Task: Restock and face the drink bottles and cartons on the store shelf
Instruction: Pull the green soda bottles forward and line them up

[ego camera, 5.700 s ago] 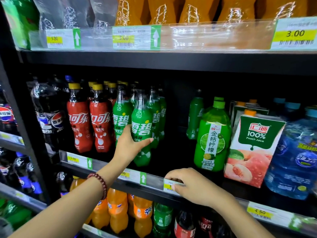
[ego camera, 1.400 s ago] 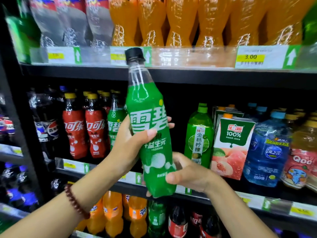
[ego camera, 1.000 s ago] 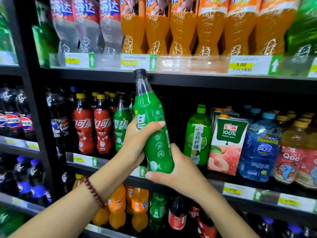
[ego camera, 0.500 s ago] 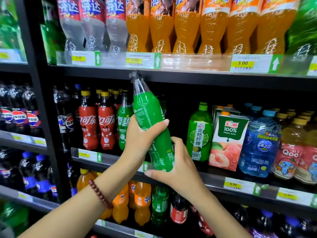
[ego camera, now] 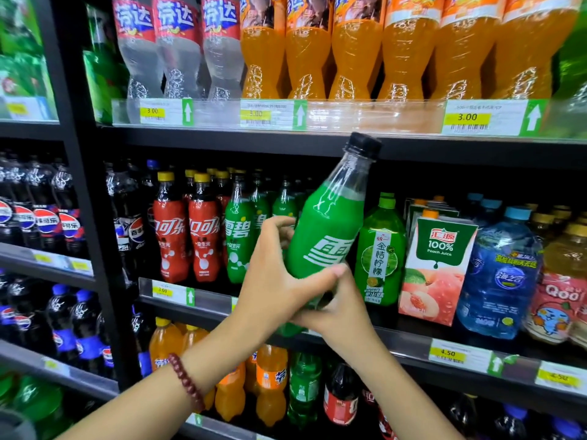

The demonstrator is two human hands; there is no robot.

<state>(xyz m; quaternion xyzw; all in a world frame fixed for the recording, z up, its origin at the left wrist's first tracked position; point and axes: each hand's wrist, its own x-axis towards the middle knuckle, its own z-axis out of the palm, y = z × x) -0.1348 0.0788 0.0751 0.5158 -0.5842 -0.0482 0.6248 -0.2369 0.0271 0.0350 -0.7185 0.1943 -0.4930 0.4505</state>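
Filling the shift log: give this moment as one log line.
stage: facing | item: green soda bottle, tilted right, off shelf | left hand: holds it | right hand: grips base

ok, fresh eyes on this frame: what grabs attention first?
The tilted green Sprite bottle at centre, black cap leaning right, gripped low on its body by the left hand and right hand in front of the middle shelf. Next, the row of orange soda bottles along the top shelf. Then the peach juice carton to the right of the held bottle.
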